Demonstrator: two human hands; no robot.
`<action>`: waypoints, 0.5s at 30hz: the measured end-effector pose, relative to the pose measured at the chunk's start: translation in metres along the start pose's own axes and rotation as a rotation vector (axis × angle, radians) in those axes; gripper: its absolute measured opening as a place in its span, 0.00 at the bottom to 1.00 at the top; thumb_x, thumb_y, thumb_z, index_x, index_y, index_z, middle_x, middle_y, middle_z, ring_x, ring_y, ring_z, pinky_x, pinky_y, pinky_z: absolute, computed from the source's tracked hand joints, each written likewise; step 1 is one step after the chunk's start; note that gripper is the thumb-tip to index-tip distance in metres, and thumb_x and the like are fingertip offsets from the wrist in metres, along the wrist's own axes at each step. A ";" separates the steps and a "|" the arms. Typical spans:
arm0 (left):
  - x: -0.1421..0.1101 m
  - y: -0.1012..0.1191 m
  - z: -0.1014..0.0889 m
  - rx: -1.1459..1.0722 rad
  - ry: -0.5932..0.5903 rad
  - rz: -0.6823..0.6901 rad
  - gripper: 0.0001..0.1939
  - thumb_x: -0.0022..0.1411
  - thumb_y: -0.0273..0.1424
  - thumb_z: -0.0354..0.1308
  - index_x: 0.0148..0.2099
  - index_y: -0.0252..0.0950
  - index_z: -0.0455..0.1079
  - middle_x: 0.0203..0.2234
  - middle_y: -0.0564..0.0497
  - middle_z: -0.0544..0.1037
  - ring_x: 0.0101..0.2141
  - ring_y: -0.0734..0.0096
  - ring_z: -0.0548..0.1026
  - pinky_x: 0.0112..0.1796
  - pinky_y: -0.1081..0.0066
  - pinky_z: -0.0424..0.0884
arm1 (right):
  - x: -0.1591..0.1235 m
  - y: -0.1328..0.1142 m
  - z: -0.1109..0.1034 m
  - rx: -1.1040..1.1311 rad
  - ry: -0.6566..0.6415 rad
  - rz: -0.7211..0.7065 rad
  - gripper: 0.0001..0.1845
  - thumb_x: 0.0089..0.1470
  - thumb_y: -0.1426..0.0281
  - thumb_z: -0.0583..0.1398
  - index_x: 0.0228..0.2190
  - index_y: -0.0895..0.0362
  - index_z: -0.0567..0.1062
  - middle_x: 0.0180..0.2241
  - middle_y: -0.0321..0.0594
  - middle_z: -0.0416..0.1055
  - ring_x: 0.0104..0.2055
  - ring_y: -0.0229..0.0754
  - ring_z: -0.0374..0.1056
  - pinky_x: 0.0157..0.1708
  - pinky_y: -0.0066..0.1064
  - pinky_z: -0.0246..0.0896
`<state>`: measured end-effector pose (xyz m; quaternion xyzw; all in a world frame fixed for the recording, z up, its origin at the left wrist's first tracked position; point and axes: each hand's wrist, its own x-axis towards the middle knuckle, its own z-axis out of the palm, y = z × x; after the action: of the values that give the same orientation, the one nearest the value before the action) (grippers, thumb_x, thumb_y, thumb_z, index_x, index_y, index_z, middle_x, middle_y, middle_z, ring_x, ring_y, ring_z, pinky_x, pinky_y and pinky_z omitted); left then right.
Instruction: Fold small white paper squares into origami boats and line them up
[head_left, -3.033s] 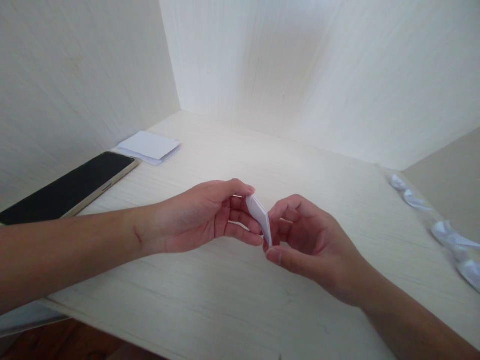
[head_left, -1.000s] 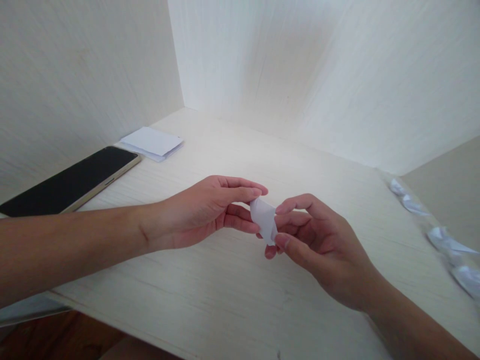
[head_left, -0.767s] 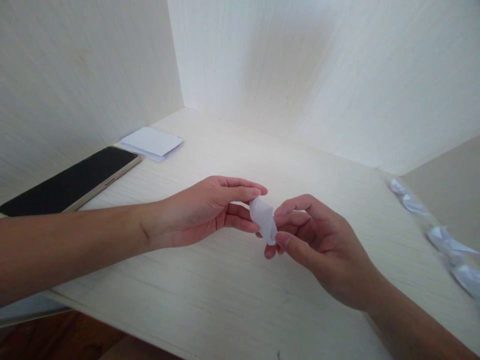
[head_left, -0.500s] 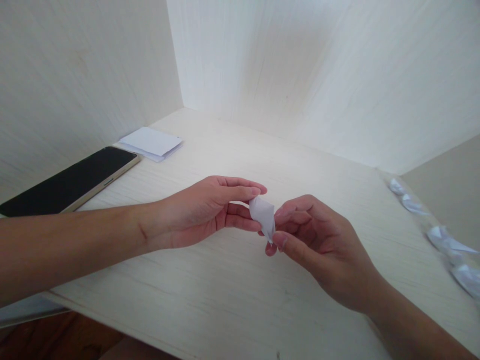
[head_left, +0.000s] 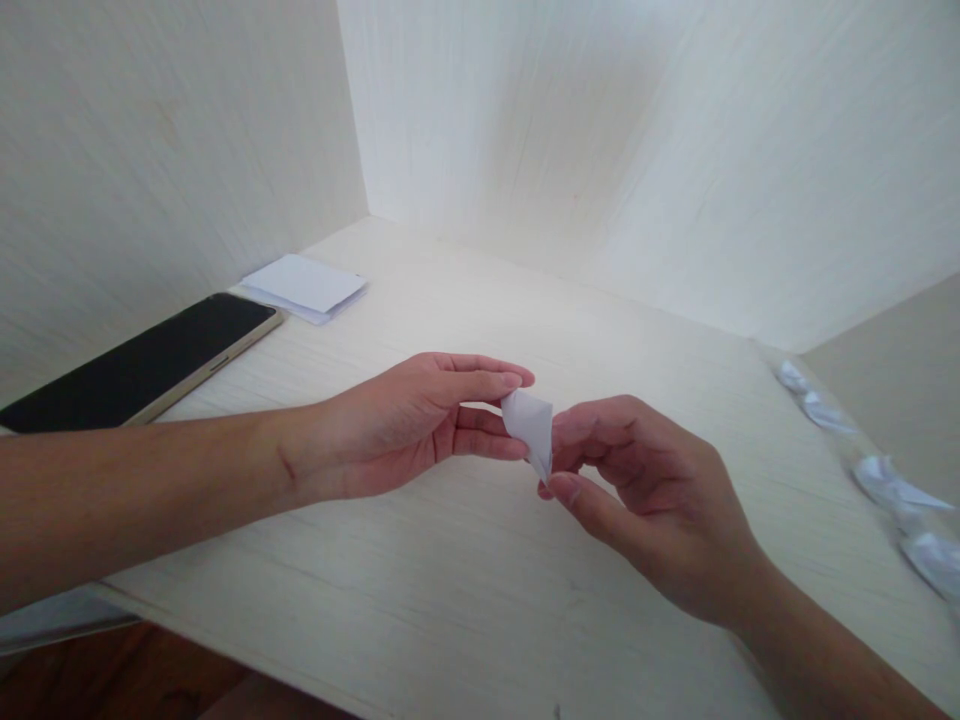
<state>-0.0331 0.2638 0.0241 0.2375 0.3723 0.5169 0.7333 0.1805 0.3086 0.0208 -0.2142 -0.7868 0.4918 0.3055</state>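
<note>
One paper [head_left: 529, 425], white, folded small, tapering to a point at its lower end; held up above the table [head_left: 420, 600].

One left hand [head_left: 409, 425]: clamped on the paper's upper left corner, thumb uppermost, lower fingers against the left side.

One right hand [head_left: 660, 490]: thumb and fingertips together on the lower point.

Handling, as judged: left pinch best firm and still, serving as anchor; right thumb best pressed along the fold in short strokes, layers matched at the point first. Layered paper likely springy; a slack pinch could let it open, too hard a pull could skew the tip.

Also present: one phone [head_left: 142, 365], dark screen up; sheets [head_left: 306, 284], stacked just beyond it; a row of white pieces [head_left: 900, 485], far right, blurred.
</note>
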 end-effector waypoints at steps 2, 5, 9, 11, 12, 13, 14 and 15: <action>0.000 -0.001 0.000 0.006 0.006 -0.002 0.07 0.68 0.20 0.58 0.41 0.28 0.78 0.31 0.47 0.82 0.29 0.73 0.82 0.32 0.77 0.82 | 0.000 0.000 0.001 -0.018 0.006 0.005 0.13 0.57 0.77 0.67 0.41 0.50 0.75 0.35 0.32 0.76 0.34 0.35 0.73 0.35 0.29 0.72; 0.001 -0.002 -0.001 0.026 0.018 -0.005 0.06 0.68 0.21 0.59 0.42 0.28 0.78 0.31 0.46 0.83 0.28 0.73 0.82 0.33 0.77 0.82 | -0.001 -0.001 0.002 -0.050 0.021 0.025 0.12 0.57 0.77 0.67 0.39 0.50 0.73 0.33 0.31 0.74 0.33 0.35 0.72 0.34 0.28 0.70; 0.000 -0.003 -0.002 0.059 0.030 -0.001 0.05 0.68 0.23 0.60 0.42 0.29 0.78 0.30 0.46 0.83 0.27 0.73 0.82 0.33 0.75 0.83 | -0.001 -0.003 0.003 -0.060 0.000 0.045 0.09 0.58 0.77 0.63 0.35 0.52 0.70 0.30 0.31 0.71 0.31 0.36 0.72 0.31 0.30 0.69; 0.000 -0.003 -0.001 0.070 0.037 0.002 0.05 0.68 0.23 0.60 0.42 0.28 0.78 0.30 0.45 0.83 0.27 0.73 0.82 0.33 0.74 0.83 | -0.001 -0.003 0.003 -0.057 -0.029 0.059 0.08 0.59 0.77 0.62 0.34 0.52 0.69 0.30 0.32 0.71 0.31 0.38 0.73 0.31 0.31 0.68; 0.000 -0.002 -0.001 0.073 0.040 0.003 0.05 0.68 0.22 0.60 0.42 0.28 0.78 0.30 0.45 0.83 0.27 0.72 0.82 0.33 0.74 0.83 | -0.001 -0.003 0.003 -0.054 -0.042 0.066 0.07 0.60 0.76 0.61 0.35 0.52 0.69 0.30 0.33 0.72 0.31 0.38 0.73 0.31 0.31 0.68; 0.000 -0.002 -0.001 0.076 0.042 0.004 0.05 0.68 0.22 0.60 0.41 0.28 0.78 0.30 0.45 0.83 0.27 0.72 0.82 0.33 0.74 0.82 | -0.001 -0.002 0.002 -0.047 -0.052 0.072 0.07 0.61 0.76 0.61 0.35 0.52 0.70 0.30 0.34 0.73 0.31 0.38 0.74 0.31 0.32 0.69; 0.000 -0.002 -0.001 0.076 0.040 0.005 0.05 0.68 0.22 0.60 0.41 0.28 0.78 0.30 0.45 0.83 0.28 0.71 0.83 0.33 0.74 0.82 | -0.001 -0.002 0.002 -0.039 -0.058 0.077 0.06 0.62 0.75 0.61 0.36 0.53 0.70 0.31 0.35 0.74 0.31 0.39 0.74 0.32 0.32 0.70; 0.000 -0.001 -0.001 0.076 0.039 0.006 0.05 0.68 0.22 0.60 0.41 0.28 0.78 0.30 0.45 0.83 0.28 0.71 0.83 0.33 0.74 0.82 | -0.001 -0.001 0.001 -0.029 -0.062 0.078 0.05 0.62 0.75 0.60 0.37 0.53 0.70 0.32 0.36 0.75 0.31 0.39 0.74 0.32 0.33 0.70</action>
<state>-0.0331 0.2629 0.0227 0.2560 0.4052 0.5093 0.7148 0.1804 0.3064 0.0208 -0.2338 -0.7940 0.4982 0.2584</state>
